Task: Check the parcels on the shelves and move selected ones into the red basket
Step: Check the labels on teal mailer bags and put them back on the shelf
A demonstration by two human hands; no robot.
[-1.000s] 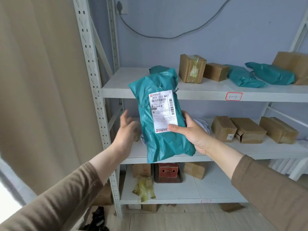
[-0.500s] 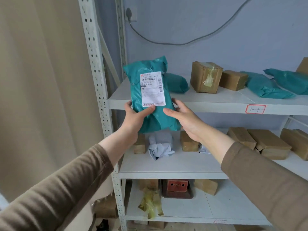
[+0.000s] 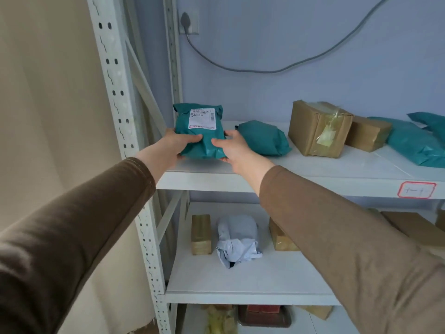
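A teal plastic parcel [image 3: 201, 132] with a white shipping label facing me rests on the left end of the upper shelf [image 3: 313, 168]. My left hand [image 3: 177, 144] grips its lower left side and my right hand [image 3: 232, 147] grips its lower right side. A second teal parcel [image 3: 263, 138] lies just right of it. No red basket is in view.
Taped cardboard boxes [image 3: 317, 128] and more teal parcels [image 3: 414, 145] sit further right on the upper shelf. The middle shelf [image 3: 252, 283] holds small boxes and a grey-white bag [image 3: 237, 239]. A perforated upright post [image 3: 120, 104] stands left. A red box [image 3: 263, 309] sits on the bottom shelf.
The teal parcel went from held up in front of me by the right hand to both hands, then onto the left end of the upper shelf. The camera moved closer.
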